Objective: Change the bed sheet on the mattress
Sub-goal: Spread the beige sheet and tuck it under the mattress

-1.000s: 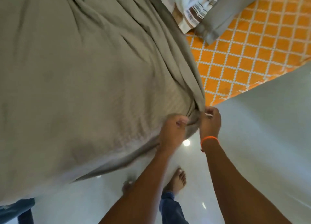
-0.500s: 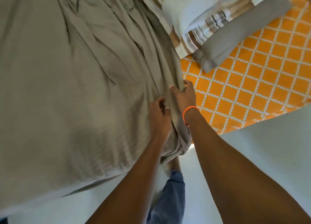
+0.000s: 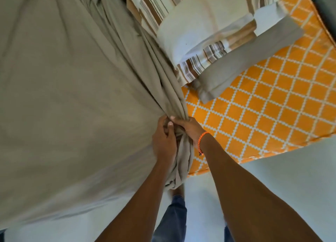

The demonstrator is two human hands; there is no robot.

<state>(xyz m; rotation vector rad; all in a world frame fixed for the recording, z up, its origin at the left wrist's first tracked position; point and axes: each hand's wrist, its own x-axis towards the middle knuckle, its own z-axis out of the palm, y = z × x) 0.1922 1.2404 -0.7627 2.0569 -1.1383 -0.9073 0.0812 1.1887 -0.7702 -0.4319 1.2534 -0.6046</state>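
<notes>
Both hands, left [image 3: 164,141] and right [image 3: 189,128], are clenched on a bunched fold of the grey sheet [image 3: 69,88], which covers the left of the orange mattress [image 3: 263,114]. Striped pillows [image 3: 203,28] lie far right.

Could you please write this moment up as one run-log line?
left hand: gripping grey sheet | right hand: gripping same bunch | orange mattress: partly exposed | pillows: on mattress

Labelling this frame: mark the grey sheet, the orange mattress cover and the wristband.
grey sheet [image 3: 72,96], head view, flat middle of the cloth
orange mattress cover [image 3: 263,118], head view, bare patterned area
wristband [image 3: 202,139], head view, cord on the right wrist
</notes>
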